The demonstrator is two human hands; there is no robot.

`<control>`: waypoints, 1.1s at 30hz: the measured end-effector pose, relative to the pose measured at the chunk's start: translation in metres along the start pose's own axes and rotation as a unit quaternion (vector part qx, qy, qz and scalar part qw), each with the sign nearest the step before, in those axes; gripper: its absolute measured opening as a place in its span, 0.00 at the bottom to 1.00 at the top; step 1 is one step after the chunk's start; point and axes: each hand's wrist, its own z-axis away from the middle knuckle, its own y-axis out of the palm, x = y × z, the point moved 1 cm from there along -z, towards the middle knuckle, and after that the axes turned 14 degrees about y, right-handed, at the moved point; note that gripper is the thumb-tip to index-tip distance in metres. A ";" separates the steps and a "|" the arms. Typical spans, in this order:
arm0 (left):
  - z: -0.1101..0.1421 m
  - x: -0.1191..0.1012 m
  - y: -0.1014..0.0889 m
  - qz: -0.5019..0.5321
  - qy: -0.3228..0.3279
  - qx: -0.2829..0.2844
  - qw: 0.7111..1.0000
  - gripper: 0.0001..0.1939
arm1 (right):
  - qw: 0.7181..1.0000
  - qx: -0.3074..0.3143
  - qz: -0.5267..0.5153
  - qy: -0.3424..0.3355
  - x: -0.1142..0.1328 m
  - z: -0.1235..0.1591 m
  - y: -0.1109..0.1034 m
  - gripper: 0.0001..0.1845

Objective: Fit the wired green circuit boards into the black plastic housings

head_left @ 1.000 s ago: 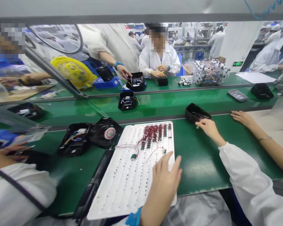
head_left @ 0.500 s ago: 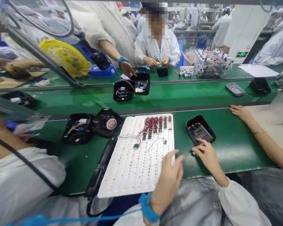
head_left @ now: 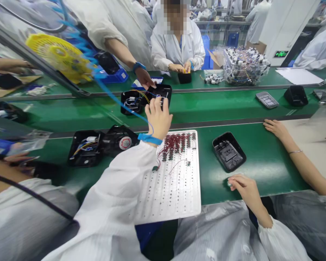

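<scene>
My left hand, with a blue wrist strap, reaches out over the belt with its fingers apart. Its fingertips overlap the near side of a black plastic housing; whether they touch it I cannot tell. A co-worker's hand holds that housing from the far side. Yellow wires run from it to a second black housing. Low over the bench, my right hand pinches a small silvery-green part. Just beyond it lies an open black housing with moulded compartments.
A white tray carries small green parts with red wires. Left of it sit a wired black housing and a black piece with a round sticker. Another person's hand rests at the right. A display panel lies on the belt.
My left hand has moved from over the tray's near right corner up and away to the co-worker's housing. My right hand has drawn back from the open housing with the small part.
</scene>
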 end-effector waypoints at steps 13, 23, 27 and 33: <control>-0.027 0.045 0.037 -0.015 -0.063 0.140 0.988 0.16 | 0.981 0.077 -0.111 0.137 -0.009 0.007 -0.003 0.21; 0.075 -0.010 -0.059 0.054 0.156 0.049 0.985 0.06 | 0.977 0.099 -0.111 0.151 -0.006 0.001 -0.010 0.16; 0.111 -0.052 -0.085 0.197 0.338 -0.006 0.920 0.06 | 0.970 0.101 -0.143 0.167 -0.008 0.003 -0.022 0.16; 0.113 -0.078 -0.084 0.331 0.464 0.067 0.819 0.18 | 0.976 0.048 -0.147 0.157 -0.014 0.010 -0.036 0.16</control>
